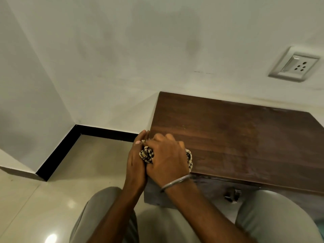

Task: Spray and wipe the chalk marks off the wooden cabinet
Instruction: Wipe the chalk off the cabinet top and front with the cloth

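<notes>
White plastered walls point(105, 58) meet at a corner on the left, edged by a black skirting strip point(57, 155) above a glossy beige tiled floor point(52, 199).

Left hand point(135, 160): fingers together and nearly straight, palm pressed against the left side of a bunched brown-and-cream checked cloth point(146, 155).

Right hand point(166, 155), plain metal bangle point(175, 183) on the wrist: fingers curled over the cloth, gripping it and bearing down.

The cloth sits on the front-left corner of the dark brown wooden cabinet point(236, 137). The cabinet's long axis runs left to right along the rear wall. Its front, fitted with a small metal catch point(233, 195), faces the person.

A faint pale haze shows along the front edge; its nature is uncertain. No spray bottle is in view.

Recommendation: keep the cloth flat under firm, even pressure, stroke along the grain from this corner rightward, and turn to a clean fold as residue builds.

A white wall socket plate point(294, 64) is mounted at upper right.
</notes>
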